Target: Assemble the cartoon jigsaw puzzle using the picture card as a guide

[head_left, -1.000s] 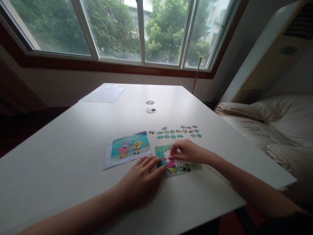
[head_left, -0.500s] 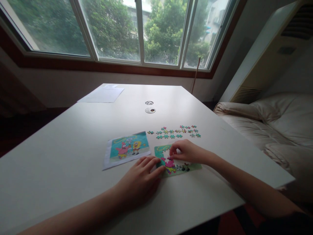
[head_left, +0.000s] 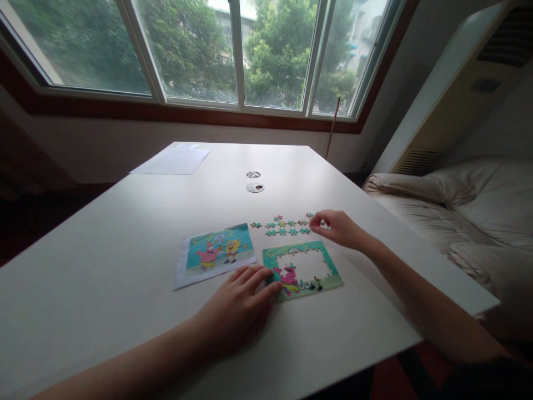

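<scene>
A partly filled jigsaw puzzle [head_left: 328,288] lies in front of me, with a white gap in its middle and a pink cartoon figure at lower left. My left hand [head_left: 245,291] rests on the puzzle's left edge, its fingers stretched out. Beyond the puzzle are several loose jigsaw pieces [head_left: 293,231] in rough rows. My right hand [head_left: 337,226] is over the right end of these rows, thumb and fingertips pinched together; whether a piece is between them I cannot make out. The hand covers some pieces there.
Left of the puzzle lies a printed cartoon picture [head_left: 219,250] on paper. White sheets [head_left: 172,161] lie at the far left of the white table [head_left: 125,233]. Two round inserts [head_left: 255,188] sit in the tabletop. A pale leather sofa [head_left: 449,205] stands at the right.
My right hand has moved from the puzzle's gap up and right to the loose pieces, uncovering the gap. A piece now shows at the pink figure's upper part. My left hand stays put.
</scene>
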Demonstrator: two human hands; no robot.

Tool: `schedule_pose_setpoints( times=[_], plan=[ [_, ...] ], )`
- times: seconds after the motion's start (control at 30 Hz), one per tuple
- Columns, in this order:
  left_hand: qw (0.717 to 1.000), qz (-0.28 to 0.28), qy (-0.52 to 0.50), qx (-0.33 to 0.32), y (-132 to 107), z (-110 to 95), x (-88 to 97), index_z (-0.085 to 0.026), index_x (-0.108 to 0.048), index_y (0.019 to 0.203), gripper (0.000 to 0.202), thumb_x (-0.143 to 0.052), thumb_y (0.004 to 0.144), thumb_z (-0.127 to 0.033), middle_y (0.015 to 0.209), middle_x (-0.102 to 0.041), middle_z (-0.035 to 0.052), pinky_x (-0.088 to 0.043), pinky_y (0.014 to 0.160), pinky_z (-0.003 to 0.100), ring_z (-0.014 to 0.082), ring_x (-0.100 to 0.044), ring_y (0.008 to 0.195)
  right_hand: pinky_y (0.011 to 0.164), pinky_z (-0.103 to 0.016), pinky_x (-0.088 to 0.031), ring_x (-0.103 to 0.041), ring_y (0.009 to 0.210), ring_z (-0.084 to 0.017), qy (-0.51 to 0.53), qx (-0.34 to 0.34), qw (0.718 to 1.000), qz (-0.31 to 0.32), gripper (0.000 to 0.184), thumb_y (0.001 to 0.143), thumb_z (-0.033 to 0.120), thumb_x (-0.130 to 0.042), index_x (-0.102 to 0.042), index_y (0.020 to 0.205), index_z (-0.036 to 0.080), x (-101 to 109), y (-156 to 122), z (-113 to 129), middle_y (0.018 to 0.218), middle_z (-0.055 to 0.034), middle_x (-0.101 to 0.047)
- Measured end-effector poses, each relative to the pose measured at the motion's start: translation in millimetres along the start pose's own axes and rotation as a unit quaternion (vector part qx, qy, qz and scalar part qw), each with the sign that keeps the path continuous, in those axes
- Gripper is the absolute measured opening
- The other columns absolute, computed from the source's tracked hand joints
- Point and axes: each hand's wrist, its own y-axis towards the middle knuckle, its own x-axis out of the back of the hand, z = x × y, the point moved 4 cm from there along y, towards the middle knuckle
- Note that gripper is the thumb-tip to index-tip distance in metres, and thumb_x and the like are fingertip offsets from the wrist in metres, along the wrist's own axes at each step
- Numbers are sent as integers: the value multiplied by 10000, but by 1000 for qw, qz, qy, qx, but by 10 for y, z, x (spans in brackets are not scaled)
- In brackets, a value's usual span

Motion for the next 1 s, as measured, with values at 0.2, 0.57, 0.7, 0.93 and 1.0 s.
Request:
schedule_pose_setpoints(
  times=[0.2,0.57,0.7,0.93,1.0],
  plan=[
    [1000,7,4,-1,-15,21,-26,-205,-489,1203,391,-420,824,-136,1166,-512,127,-404,917,494,277,-480,1074,696,-262,-412,-579,715,-163,-105,-68,992,-34,163,791,207,-546,-694,838,156,77,37,-651,795,-58,-672],
    [1000,-13,2,-3,-2,3,-4,-201,-508,1176,368,-413,826,-137,1143,-528,126,-419,897,493,274,-492,1050,769,-269,-440,-595,793,-171,-88,-23,995,-37,194,784,177,-583,-713,927,187,-145,240,-670,882,-70,-650],
    [1000,-10,3,-2,-5,7,-14,-206,-504,1177,364,-405,832,-141,1136,-529,124,-414,904,491,272,-490,1055,753,-266,-434,-595,767,-165,-95,-6,995,-10,168,783,231,-606,-720,904,207,-177,392,-644,851,-54,-651],
    [1000,-6,0,0,3,5,10,-207,-501,1181,378,-416,820,-136,1146,-529,121,-407,914,484,267,-489,1056,748,-246,-426,-602,812,-166,-95,-62,993,43,216,762,284,-622,-701,940,190,-182,570,-739,912,-49,-666],
    [1000,-10,2,-2,2,2,11,-208,-503,1178,371,-412,824,-143,1142,-533,120,-412,907,479,265,-493,1051,711,-235,-429,-609,768,-154,-91,-71,992,60,208,775,279,-602,-698,938,192,-161,584,-774,888,-36,-683]
  ],
)
